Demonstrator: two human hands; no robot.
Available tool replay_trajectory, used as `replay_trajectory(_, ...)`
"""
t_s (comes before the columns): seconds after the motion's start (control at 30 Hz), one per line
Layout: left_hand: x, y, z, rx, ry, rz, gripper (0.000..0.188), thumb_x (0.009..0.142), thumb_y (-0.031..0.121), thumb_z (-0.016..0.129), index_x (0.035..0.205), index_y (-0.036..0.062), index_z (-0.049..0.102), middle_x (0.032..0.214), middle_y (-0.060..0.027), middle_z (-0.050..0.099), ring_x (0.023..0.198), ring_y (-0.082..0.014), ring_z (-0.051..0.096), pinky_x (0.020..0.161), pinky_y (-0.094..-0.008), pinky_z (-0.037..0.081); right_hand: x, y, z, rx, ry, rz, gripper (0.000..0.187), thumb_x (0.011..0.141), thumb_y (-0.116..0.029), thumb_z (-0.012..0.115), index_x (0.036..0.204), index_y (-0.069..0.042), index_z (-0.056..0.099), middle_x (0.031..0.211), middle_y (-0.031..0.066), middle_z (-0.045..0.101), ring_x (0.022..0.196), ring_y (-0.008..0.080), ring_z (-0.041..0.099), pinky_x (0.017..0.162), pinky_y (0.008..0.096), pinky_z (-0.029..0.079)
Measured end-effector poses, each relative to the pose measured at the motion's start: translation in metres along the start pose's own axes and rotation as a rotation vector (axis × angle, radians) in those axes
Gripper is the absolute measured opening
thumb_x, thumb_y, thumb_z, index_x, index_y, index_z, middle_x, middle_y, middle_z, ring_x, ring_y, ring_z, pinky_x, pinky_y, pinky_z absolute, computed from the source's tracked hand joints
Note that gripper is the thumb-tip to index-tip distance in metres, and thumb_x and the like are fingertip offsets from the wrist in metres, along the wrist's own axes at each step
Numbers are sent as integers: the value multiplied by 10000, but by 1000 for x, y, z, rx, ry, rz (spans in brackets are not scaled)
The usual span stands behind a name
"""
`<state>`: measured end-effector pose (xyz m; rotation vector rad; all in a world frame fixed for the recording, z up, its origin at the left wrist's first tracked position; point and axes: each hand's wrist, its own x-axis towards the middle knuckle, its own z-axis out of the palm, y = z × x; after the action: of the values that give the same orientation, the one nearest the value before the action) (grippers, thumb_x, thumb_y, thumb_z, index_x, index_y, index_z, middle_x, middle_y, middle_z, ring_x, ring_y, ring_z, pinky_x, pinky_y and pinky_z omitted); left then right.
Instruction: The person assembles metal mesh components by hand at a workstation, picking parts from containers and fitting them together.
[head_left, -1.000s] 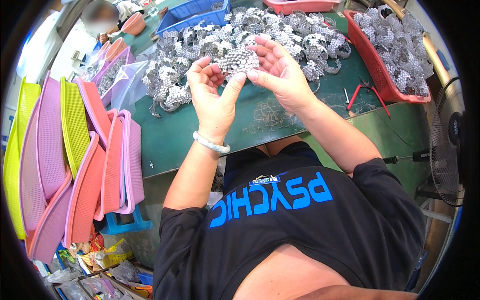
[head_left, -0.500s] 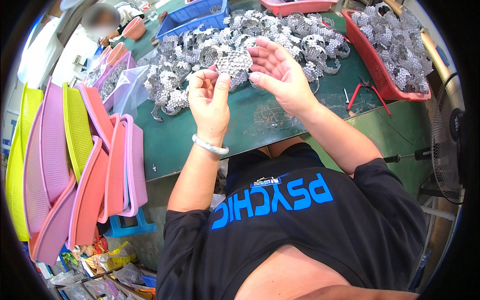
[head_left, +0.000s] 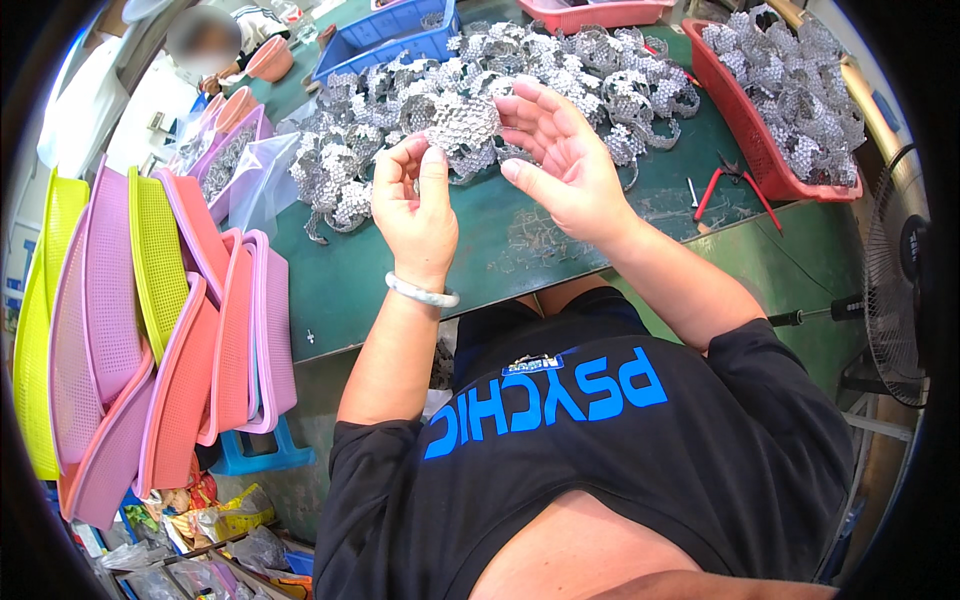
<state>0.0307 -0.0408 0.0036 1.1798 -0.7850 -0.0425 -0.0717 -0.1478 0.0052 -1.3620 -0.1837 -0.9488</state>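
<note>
A curved silver-grey band with a honeycomb-like pattern point(head_left: 466, 124) is pinched at its left end between the thumb and fingers of my left hand point(head_left: 412, 195). My right hand point(head_left: 560, 160) is beside the band's right end, fingers spread and palm turned toward it. Whether those fingertips touch the band, I cannot tell. Right behind both hands lies a broad heap of similar silver-grey bands point(head_left: 345, 190) on the green table point(head_left: 480, 245).
At the right stands a red basket point(head_left: 735, 120) full of such bands, with red-handled pliers point(head_left: 738, 185) near it. A blue crate point(head_left: 390, 45) sits at the back. Colourful baskets point(head_left: 110, 290) are stacked at the left; a black fan point(head_left: 895, 270) stands at the right.
The band in my left hand has turned slightly and shifted a little left along with that hand. My right hand has opened slightly and moved a bit away to the right.
</note>
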Motion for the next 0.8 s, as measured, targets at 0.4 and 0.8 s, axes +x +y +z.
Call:
replay_trajectory(0.4,0,6,-1,-58,-17,-69,243,836,59,570,1031,-60,489,922,-55,539,829,-91,509,720,-216,425,-7,-10,7,-121,-106,-61,669,758,95,534,1344,-15,228,1307,178,370,1231,234,355,1027,360,269)
replay_trajectory(0.8,3,5,-3,-105,-87,-181,279,790,112,652,978,-27,499,889,-44,546,801,-84,503,712,-213,418,-13,-13,13,-289,-106,-158,533,725,40,594,1229,-9,429,1247,132,452,1168,223,439,943,324,373)
